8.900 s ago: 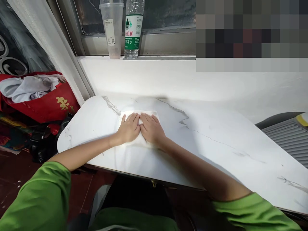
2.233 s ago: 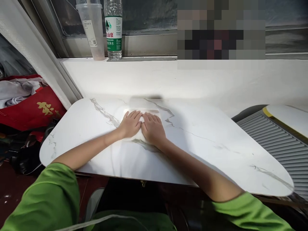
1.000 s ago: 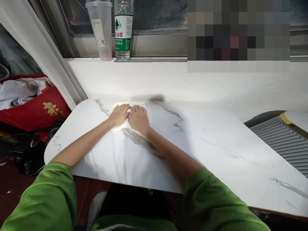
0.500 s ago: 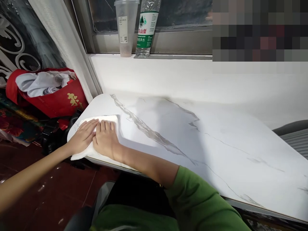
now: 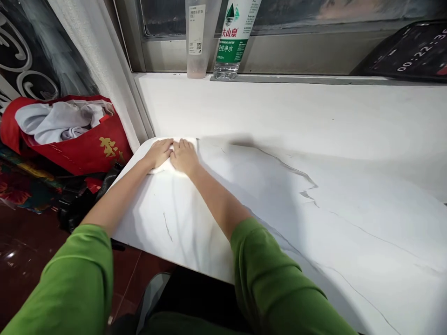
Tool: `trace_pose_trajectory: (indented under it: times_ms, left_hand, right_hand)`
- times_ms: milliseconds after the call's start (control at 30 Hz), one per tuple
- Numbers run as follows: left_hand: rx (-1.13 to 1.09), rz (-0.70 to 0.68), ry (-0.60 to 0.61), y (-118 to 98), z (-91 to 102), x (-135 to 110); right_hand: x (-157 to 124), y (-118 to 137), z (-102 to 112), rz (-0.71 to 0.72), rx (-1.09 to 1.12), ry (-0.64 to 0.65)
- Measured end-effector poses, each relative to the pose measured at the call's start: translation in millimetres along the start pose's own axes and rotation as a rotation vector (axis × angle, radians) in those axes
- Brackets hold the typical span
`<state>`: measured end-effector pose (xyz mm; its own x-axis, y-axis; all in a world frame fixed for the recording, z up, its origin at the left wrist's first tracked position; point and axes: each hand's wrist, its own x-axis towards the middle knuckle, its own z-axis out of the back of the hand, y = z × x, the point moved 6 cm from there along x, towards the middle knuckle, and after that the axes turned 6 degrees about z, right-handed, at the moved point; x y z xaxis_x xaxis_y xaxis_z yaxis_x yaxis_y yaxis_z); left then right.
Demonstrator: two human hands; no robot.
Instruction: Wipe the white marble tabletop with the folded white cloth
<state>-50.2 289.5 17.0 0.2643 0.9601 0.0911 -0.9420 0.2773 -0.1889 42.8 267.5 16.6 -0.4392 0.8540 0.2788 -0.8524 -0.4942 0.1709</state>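
Observation:
A white cloth (image 5: 166, 168) lies at the far left corner of a white marble-patterned table (image 5: 195, 223), up against the wall. My left hand (image 5: 159, 153) rests flat on the cloth with its fingers stretched forward. Right beside it, my right hand (image 5: 184, 157) also presses down flat, its fingertips near the cloth's far edge. The two hands touch or nearly touch at the thumbs. Much of the cloth is hidden beneath them.
On the window ledge stand a clear plastic cup (image 5: 196, 42) and a water bottle (image 5: 234, 39). A dark device with a timer display (image 5: 412, 51) sits at the right. Left of the table are a red bag (image 5: 80, 156) with pale fabric and a white curtain (image 5: 94, 60).
Both hands and the cloth have moved from the table's near left edge to the far left corner by the wall. My arms now reach further forward, and the view has shifted slightly.

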Motion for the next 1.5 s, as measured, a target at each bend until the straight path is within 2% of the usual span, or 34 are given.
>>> trace_pose_trajectory:
  times_ms: [67, 133, 267, 400, 500, 633, 733, 800, 900, 1133, 1267, 1367, 1500]
  left_hand:
    - [-0.005, -0.005, -0.013, -15, -6.5, 17]
    - [-0.005, -0.018, -0.018, -29, -11.8, 21]
    - [0.017, -0.046, -0.01, -47, -14.9, 1]
    - [0.044, -0.078, -0.012, -66, -14.0, -45]
    - [0.049, -0.115, -0.062, -89, -14.0, -96]
    - [0.032, -0.193, -0.087, -120, -16.8, -160]
    - [0.014, -0.217, -0.074, -132, -18.2, -179]
    - [0.003, -0.206, -0.054, -133, -19.3, -174]
    - [-0.003, -0.154, -0.036, -128, -21.5, -145]
    - [0.001, -0.031, -0.057, -123, -26.9, -35]
    - [-0.018, -0.05, -0.069, -128, -29.4, 16]
    - [-0.041, -0.069, -0.066, -129, -31.2, 33]
    - [-0.049, -0.081, -0.073, -132, -31.0, 25]
  right_hand:
    - [2, -24, -2, -0.028, 0.008, 0.011]
    - [-2, -40, -3, -0.031, 0.019, 0.009]
    - [-25, -46, 2, 0.004, -0.005, -0.057]
    - [-70, -29, 13, 0.08, -0.021, -0.089]
    - [-122, -10, 26, 0.139, -0.009, -0.097]
    - [-191, 12, 43, 0.144, 0.017, -0.109]
    - [-215, 18, 48, 0.151, 0.03, -0.101]
    - [-212, 15, 47, 0.154, 0.036, -0.094]
    - [-185, -1, 44, 0.168, 0.042, -0.095]
    - [-95, -73, 37, 0.194, 0.038, -0.072]
    - [-64, -110, 32, 0.11, 0.057, -0.082]
    - [-58, -123, 29, 0.051, 0.036, -0.103]
    - [-67, -122, 31, 0.042, 0.02, -0.114]
